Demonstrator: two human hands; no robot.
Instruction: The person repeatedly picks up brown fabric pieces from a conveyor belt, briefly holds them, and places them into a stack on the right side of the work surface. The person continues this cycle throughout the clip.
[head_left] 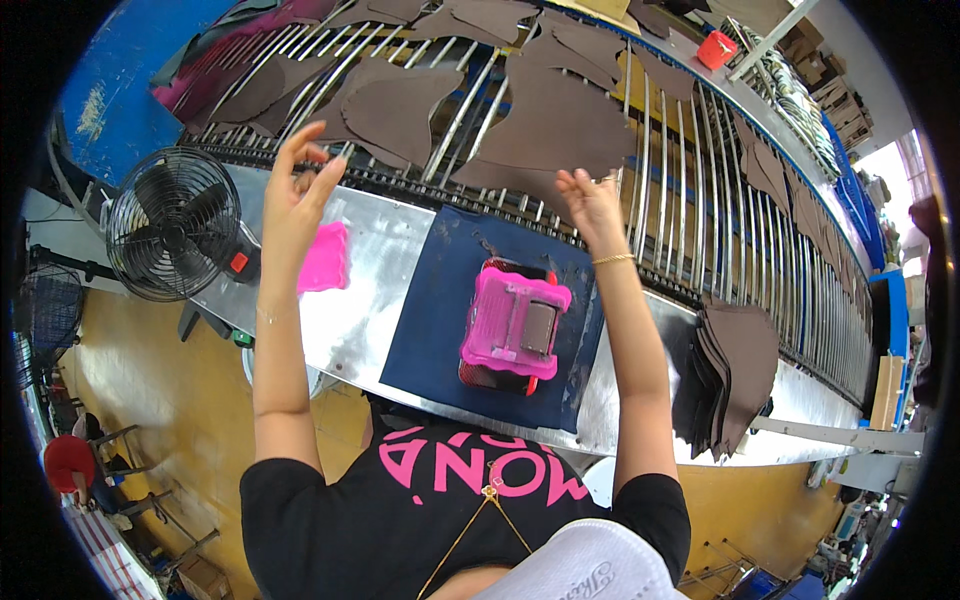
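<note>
My left hand (298, 190) is raised near the front edge of the rod conveyor, its fingers bent and apart, with nothing visible in it. My right hand (592, 208) is up beside the lower edge of a large brown sheet piece (550, 120), fingers slightly curled and apart; whether it touches the sheet I cannot tell. Between my forearms, a pink plate-like frame (490, 315) with a small brown patch (540, 328) sits on a black and red base (485, 377). Under it lies a dark blue cloth (425, 330). A flat pink piece (325, 258) rests near my left forearm.
More brown cut pieces (390, 105) lie on the conveyor rods (665, 180). A stack of brown pieces (735, 370) stands at the right of the metal table (365, 290). A black fan (172, 225) is at the left, and a red container (716, 50) at the far right.
</note>
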